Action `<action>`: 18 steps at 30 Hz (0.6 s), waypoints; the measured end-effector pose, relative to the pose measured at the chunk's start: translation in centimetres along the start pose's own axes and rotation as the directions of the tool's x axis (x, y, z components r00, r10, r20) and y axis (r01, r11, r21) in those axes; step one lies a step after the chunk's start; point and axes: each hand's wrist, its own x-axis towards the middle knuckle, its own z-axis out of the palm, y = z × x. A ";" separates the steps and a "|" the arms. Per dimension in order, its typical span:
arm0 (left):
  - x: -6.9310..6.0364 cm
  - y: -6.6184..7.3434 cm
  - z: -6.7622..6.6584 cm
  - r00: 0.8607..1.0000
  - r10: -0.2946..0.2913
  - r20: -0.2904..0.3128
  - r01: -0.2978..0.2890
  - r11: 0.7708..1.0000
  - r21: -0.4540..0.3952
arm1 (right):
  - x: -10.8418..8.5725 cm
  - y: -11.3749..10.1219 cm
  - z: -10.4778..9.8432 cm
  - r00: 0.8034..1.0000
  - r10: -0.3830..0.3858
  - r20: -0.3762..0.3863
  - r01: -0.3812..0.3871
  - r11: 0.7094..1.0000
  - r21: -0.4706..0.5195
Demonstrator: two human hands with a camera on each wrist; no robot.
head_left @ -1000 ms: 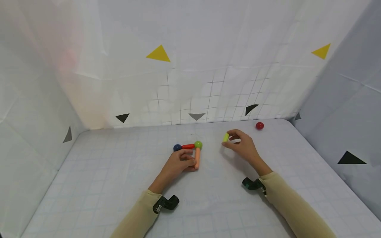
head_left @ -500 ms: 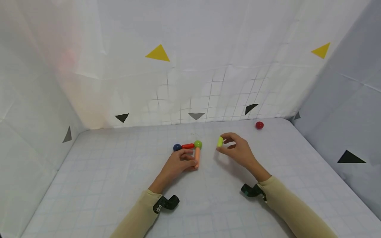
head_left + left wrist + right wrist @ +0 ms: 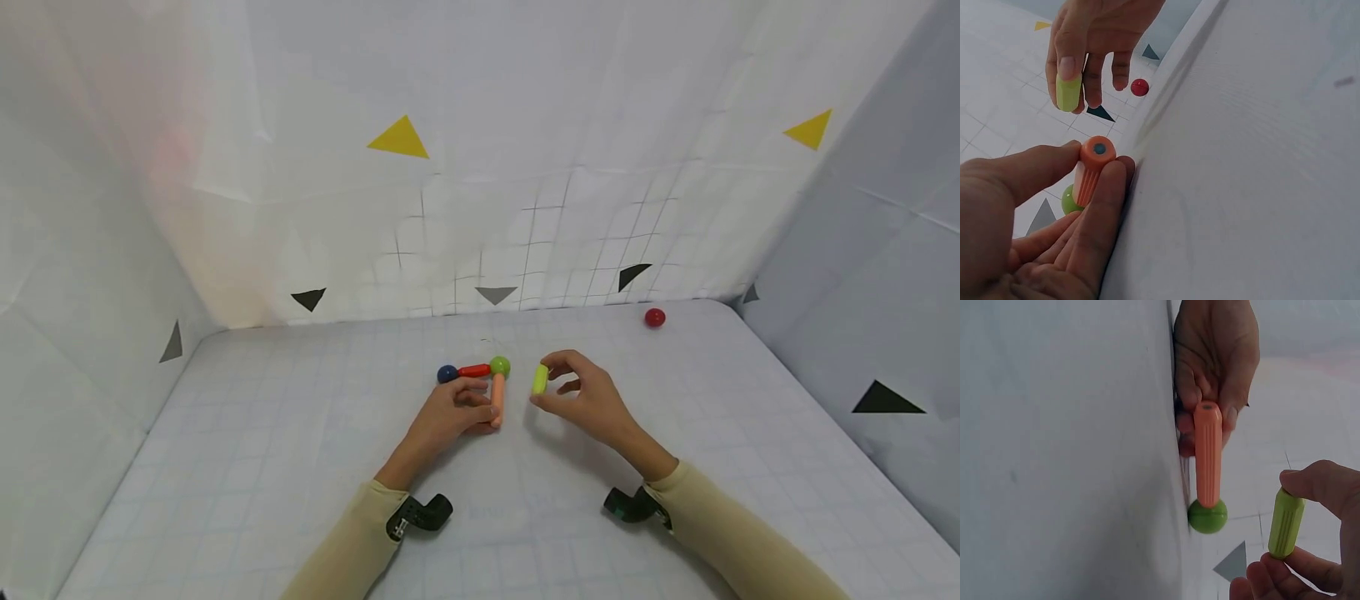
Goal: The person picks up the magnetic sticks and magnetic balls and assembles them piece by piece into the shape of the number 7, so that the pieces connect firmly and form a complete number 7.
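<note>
Between thumb and fingers my left hand (image 3: 444, 417) pinches an orange ridged rod (image 3: 498, 398) near its free end, which shows a small dark disc in the left wrist view. The rod's far end touches a green ball (image 3: 500, 366). From that ball a short red rod (image 3: 474, 371) runs left to a dark blue ball (image 3: 447, 373). My right hand (image 3: 588, 400) holds a short yellow-green ridged rod (image 3: 1286, 523) by its two ends, thumb on one and fingertips on the other. It hovers above the table, right of the orange rod and apart from it.
A red ball (image 3: 655, 317) lies at the back right of the white table (image 3: 300, 467). White sheeting with yellow and dark triangles forms walls at the back and both sides. A dark camera mount sits on each wrist.
My right hand has moved left and a little nearer to me, carrying the yellow-green rod toward the orange one. The left hand and the joined pieces have stayed put.
</note>
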 end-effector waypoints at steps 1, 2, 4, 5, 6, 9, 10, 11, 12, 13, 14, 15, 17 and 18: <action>0.0 0.0 0.0 1.000 -0.001 -0.001 0.001 1.000 -0.001 | -0.1 -0.1 0.1 1.000 -0.003 0.005 0.003 1.000 0.013; 0.0 0.0 0.0 1.000 -0.003 -0.003 0.003 1.000 0.002 | -0.2 -0.3 0.2 1.000 -0.003 0.009 0.003 1.000 0.024; 0.1 -0.1 0.0 1.000 0.000 -0.014 0.001 0.999 0.040 | -0.4 -0.4 0.5 1.000 -0.008 0.017 0.007 0.999 0.039; 0.1 -0.1 0.0 1.000 0.002 -0.018 -0.001 0.999 0.052 | -0.5 -0.4 0.6 1.000 -0.008 0.020 0.007 0.999 0.042; 0.1 -0.2 -0.1 1.000 0.006 -0.024 -0.004 0.997 0.071 | -0.6 -0.4 0.7 1.000 -0.011 0.022 0.010 0.999 0.044; 0.2 -0.3 -0.1 0.999 0.020 -0.036 -0.015 0.993 0.120 | -0.8 -0.5 1.0 0.999 -0.025 0.029 0.024 0.999 0.048; 0.2 -0.3 -0.1 0.999 0.022 -0.035 -0.018 0.992 0.122 | -0.9 -0.5 1.1 0.999 -0.030 0.031 0.028 0.998 0.050; 0.2 -0.4 -0.1 0.999 0.022 -0.031 -0.018 0.994 0.112 | -0.9 -0.6 1.2 0.999 -0.035 0.034 0.033 0.998 0.051; 0.2 -0.4 -0.1 0.999 0.020 -0.028 -0.017 0.994 0.105 | -1.0 -0.6 1.3 0.998 -0.042 0.036 0.040 0.998 0.055; 0.2 -0.3 -0.1 0.999 0.019 -0.025 -0.017 0.995 0.101 | -1.1 -0.7 1.4 0.998 -0.045 0.038 0.043 0.997 0.057; 0.2 -0.3 -0.1 1.000 0.017 -0.022 -0.015 0.995 0.095 | -1.1 -0.7 1.4 0.998 -0.046 0.040 0.044 0.997 0.059; 0.1 -0.3 -0.1 1.000 0.014 -0.016 -0.013 0.997 0.078 | -1.2 -0.8 1.5 0.998 -0.047 0.043 0.044 0.997 0.057; 0.1 -0.3 -0.1 1.000 0.012 -0.011 -0.011 0.997 0.071 | -1.3 -0.9 1.7 0.997 -0.050 0.052 0.047 0.997 0.057; 0.2 -0.2 -0.1 1.000 0.010 -0.011 -0.009 0.997 0.071 | -1.3 -0.9 1.8 0.997 -0.053 0.056 0.049 0.997 0.057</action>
